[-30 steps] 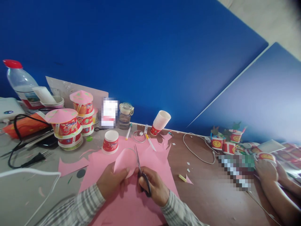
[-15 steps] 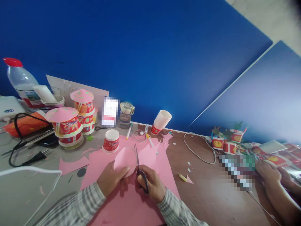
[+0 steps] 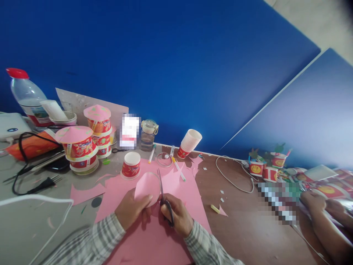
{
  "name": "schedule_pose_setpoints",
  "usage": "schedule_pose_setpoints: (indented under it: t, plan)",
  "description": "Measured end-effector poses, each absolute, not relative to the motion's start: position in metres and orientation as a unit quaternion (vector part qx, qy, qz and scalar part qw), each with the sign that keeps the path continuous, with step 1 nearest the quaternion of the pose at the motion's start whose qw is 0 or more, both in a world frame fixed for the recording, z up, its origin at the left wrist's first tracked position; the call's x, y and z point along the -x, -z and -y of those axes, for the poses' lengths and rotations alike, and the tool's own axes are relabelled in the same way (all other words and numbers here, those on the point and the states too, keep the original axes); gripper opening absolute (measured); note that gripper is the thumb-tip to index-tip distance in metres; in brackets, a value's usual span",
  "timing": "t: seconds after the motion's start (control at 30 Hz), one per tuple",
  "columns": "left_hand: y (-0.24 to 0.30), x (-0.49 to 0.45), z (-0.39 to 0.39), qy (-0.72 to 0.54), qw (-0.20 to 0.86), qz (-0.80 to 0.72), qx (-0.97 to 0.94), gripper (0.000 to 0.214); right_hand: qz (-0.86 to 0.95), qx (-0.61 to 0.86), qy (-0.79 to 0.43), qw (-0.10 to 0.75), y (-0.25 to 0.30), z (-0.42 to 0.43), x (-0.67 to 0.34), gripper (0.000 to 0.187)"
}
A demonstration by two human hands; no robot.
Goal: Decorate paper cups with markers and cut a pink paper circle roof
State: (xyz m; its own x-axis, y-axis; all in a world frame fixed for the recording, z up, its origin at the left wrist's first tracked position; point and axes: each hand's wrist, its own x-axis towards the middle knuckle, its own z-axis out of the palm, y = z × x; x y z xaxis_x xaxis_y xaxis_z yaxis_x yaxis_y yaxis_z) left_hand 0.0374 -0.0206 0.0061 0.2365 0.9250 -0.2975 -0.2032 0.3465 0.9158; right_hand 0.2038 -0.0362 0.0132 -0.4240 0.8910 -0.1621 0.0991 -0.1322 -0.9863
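Left fingers (image 3: 145,201) pinch pink disc (image 3: 147,187) | right fingers (image 3: 172,200) hold scissors (image 3: 162,201) | marker (image 3: 179,170) now fully uncovered

The left hand (image 3: 132,209) pinches a rounded pink paper piece (image 3: 149,187) above a large pink sheet (image 3: 154,243); the right hand (image 3: 178,215) grips black-handled scissors (image 3: 163,200), blades pointing away. Beyond, a red-and-white paper cup (image 3: 131,167) stands upright near a lidded bottle (image 3: 148,136).

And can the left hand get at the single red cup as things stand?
Probably yes, once freed: the left hand is occupied, pinching the pink paper disc, but nothing seems to stand between it and the red cup, upright just beyond.
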Motion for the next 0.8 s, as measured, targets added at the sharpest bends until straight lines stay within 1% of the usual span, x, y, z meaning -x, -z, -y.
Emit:
schedule_pose_setpoints:
  t: [0.33,0.57,0.8]
  plan:
    - [-0.0062,-0.0375,0.0209,-0.425,0.666,-0.468,-0.397,0.020,0.559,0.453,-0.615,0.323,-0.0173,0.0369,-0.2020,0.060]
    - [-0.0067,-0.0366,0.0210,-0.423,0.670,-0.457,-0.404,0.019,0.558,0.430,-0.632,0.323,-0.0144,0.0366,-0.2040,0.059]
    - [-0.0085,-0.0373,0.0210,-0.440,0.660,-0.464,-0.394,0.017,0.546,0.462,-0.625,0.312,-0.0204,0.0377,-0.2012,0.056]
